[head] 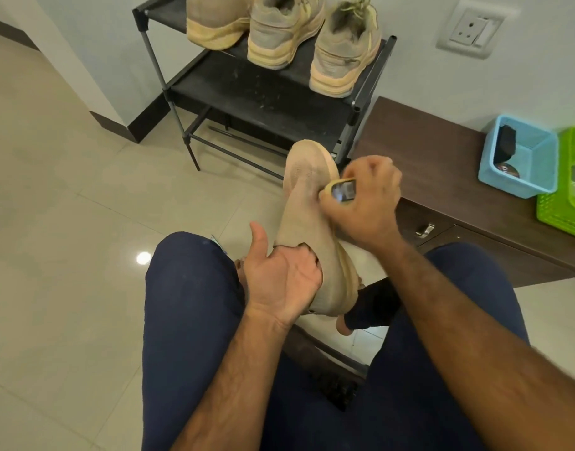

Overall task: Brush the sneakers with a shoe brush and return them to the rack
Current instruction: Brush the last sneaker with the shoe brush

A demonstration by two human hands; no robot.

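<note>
Tiled floor [68, 190], person seated, knees either side of the work. Held sneaker [307, 203] is tan knit, up between the knees with its toe toward the rack [263, 92].

Left hand [279, 281]: fingers tucked into the shoe's opening, thumb out, gripping it from inside. Right hand [367, 203]: clamped round the shoe brush [341, 192], which is pressed to the upper near the toe.

Step in hand looks like brushing the forefoot. To do it well:
- keep the left-hand fingers pushed up inside so the knit stays taut under the bristles
- use short strokes in one direction, heel to toe
- rotate the shoe with the left wrist; don't reach round with the brush
- do the sole edge last

Around: three matching sneakers [282, 30] sit heel-out on the rack's top shelf; lower shelf looks dusty. Low wooden cabinet [426, 151] just right of the rack carries a blue basket [507, 187] and a green basket [559, 216]. Return path to the rack appears unobstructed; the rack's corner post is close to the toe, so watch that.
</note>
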